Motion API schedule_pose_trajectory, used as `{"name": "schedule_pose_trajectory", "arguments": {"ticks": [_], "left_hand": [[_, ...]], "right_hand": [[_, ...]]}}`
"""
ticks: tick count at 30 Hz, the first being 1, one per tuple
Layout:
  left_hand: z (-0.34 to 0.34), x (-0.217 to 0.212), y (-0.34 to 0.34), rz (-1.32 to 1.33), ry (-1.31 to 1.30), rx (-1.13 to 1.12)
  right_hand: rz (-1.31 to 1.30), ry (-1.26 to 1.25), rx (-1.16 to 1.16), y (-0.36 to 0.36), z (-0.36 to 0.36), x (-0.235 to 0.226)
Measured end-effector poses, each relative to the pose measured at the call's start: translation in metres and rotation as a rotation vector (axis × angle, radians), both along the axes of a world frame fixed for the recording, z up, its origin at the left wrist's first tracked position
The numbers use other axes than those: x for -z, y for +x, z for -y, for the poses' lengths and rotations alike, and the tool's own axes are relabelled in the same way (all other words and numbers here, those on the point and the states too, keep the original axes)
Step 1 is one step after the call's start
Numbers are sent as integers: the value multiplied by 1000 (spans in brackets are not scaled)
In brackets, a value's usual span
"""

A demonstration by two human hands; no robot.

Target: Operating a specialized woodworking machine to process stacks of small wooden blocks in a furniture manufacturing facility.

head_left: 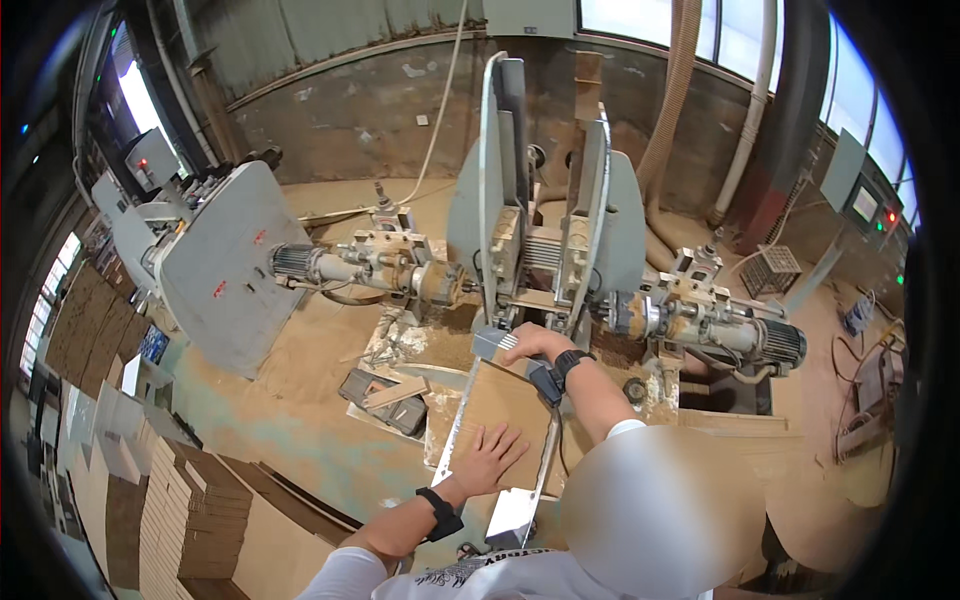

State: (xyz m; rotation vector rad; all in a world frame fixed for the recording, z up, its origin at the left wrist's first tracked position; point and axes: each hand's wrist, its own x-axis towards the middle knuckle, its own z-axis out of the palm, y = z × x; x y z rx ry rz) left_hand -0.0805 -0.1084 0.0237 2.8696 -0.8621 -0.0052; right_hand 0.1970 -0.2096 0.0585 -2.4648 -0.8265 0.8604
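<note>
A brown board (490, 410) lies lengthwise in front of me between two metal rails, its far end at the foot of a machine. My left hand (490, 458) is open and flat on the board's near part, fingers spread. At the far right corner, my right hand (532, 343) has its fingers bent over the board's end, beside a grey metal block (488, 342); their tips are partly hidden. Below my right wrist sits a small black box (546, 383) with a cable, at the board's right edge. Both wrists wear black bands.
Ahead, upright grey plates (495, 190) stand between a left motor unit (370, 265) and a right motor unit (710, 325). A dark tool case (385, 402) lies left of the board. Stacked brown panels (190, 510) stand lower left. Sawdust covers the floor (290, 400); a control panel (865, 205) is far right.
</note>
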Motion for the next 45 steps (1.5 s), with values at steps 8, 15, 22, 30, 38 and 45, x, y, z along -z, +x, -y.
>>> {"name": "schedule_pose_trajectory", "arguments": {"ticks": [8, 15, 22, 30, 38, 45], "left_hand": [[-3, 7, -28, -85, -93, -69], [-7, -7, -101, -175, -101, -78], [-7, -11, -98, -202, -44, -68], [-8, -13, -96, -232, -29, -55], [-10, -18, -103, -226, -51, -50], [-2, -7, -98, -208, -277, -150]], "right_hand": [[-119, -18, -150, -29, -2, -9], [-173, -70, -203, -79, 2, -16], [-18, -92, -110, -36, 3, -13], [917, 142, 47, -78, 6, 32], [641, 134, 30, -154, -5, 57], [717, 39, -27, -163, -3, 67]]}}
